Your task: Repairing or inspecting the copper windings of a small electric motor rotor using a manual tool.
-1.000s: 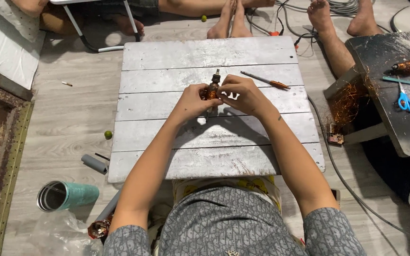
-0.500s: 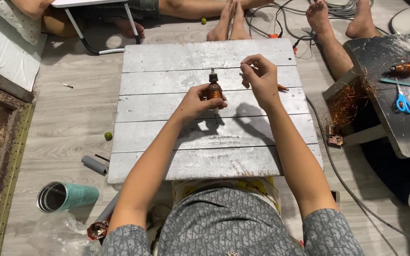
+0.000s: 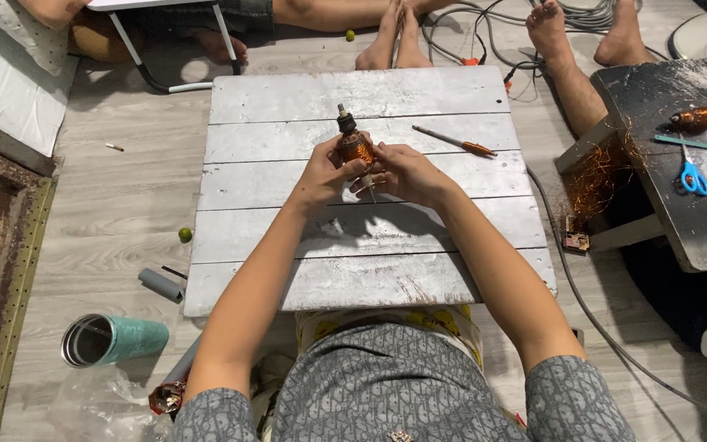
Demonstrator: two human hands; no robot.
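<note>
Above a low grey plank table (image 3: 304, 278) I hold a small motor armature (image 3: 353, 143) wound with copper wire, its shaft pointing away from me. My left hand (image 3: 325, 173) grips its lower part from the left. My right hand (image 3: 398, 173) touches the same piece from the right, fingers pinched at its near end. A slim orange-handled tool (image 3: 454, 142) lies on the table just beyond my right hand.
A teal tumbler (image 3: 112, 340) and a grey tube (image 3: 161, 285) lie on the floor at left, with a small green ball (image 3: 185, 234). At right a dark work board (image 3: 681, 188) carries blue scissors (image 3: 693, 176) and another copper winding (image 3: 697, 117). Other people's bare feet (image 3: 394, 37) and cables lie beyond the table.
My right hand was lifted up and away to the right half a second ago; it has come back down onto the armature. My left hand kept holding it.
</note>
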